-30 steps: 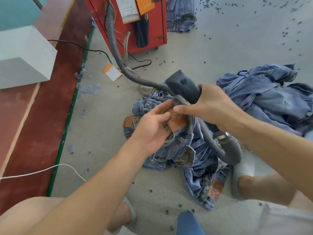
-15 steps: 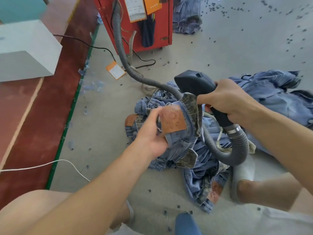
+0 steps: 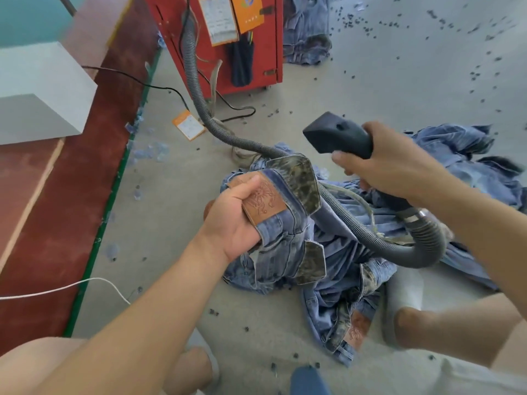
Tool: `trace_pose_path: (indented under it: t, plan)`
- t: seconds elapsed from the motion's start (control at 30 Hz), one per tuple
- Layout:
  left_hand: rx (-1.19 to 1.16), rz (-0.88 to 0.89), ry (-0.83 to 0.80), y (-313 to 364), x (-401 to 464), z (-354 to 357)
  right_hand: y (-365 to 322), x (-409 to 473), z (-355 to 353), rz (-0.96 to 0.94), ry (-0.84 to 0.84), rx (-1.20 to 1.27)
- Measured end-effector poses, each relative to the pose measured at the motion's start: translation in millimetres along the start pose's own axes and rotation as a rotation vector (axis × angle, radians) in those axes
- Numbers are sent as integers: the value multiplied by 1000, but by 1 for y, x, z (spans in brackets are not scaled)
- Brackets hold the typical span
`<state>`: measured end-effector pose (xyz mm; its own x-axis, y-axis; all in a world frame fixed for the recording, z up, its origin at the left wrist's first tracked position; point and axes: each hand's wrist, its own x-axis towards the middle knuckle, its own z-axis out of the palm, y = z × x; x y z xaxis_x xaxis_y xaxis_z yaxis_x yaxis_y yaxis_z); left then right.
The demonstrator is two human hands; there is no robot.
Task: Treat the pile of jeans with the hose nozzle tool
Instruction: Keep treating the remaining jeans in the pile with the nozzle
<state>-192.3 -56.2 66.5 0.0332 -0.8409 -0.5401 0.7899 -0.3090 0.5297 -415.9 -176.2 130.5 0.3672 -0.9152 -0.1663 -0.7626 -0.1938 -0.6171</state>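
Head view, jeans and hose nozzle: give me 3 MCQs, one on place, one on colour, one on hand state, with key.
1. Where does the grey hose run from?
A. the red cabinet
B. the white block
C. the far jeans pile

2. What colour is the patch on the held jeans?
A. green
B. brown
C. white

3. What is the left hand doing?
A. hanging idle
B. pressing the floor
C. gripping the jeans

Key:
1. A, the hose rises along the cabinet front.
2. B, tan-brown leather under the thumb.
3. C, thumb on the patch, while the right hand holds the nozzle raised off the fabric.
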Motion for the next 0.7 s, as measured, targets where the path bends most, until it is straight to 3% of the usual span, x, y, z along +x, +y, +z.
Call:
trace_pose_path:
  t: [0.1, 0.3, 0.4, 0.57, 0.7]
  plan:
    - [-65, 61, 90, 7, 5, 1, -7, -21, -19, -125, 6, -56]
    - [-59, 62, 118, 11, 6, 4, -5, -35, -16, -142, -354, -171]
    - [-25, 15, 103, 6, 6, 3, -7, -28, 1, -137, -308, -29]
    - [74, -44, 114, 3, 3, -1, -5, -7, 0, 10, -49, 268]
    - [46, -7, 99, 7, 5, -6, 6, -8, -24, 31, -132, 222]
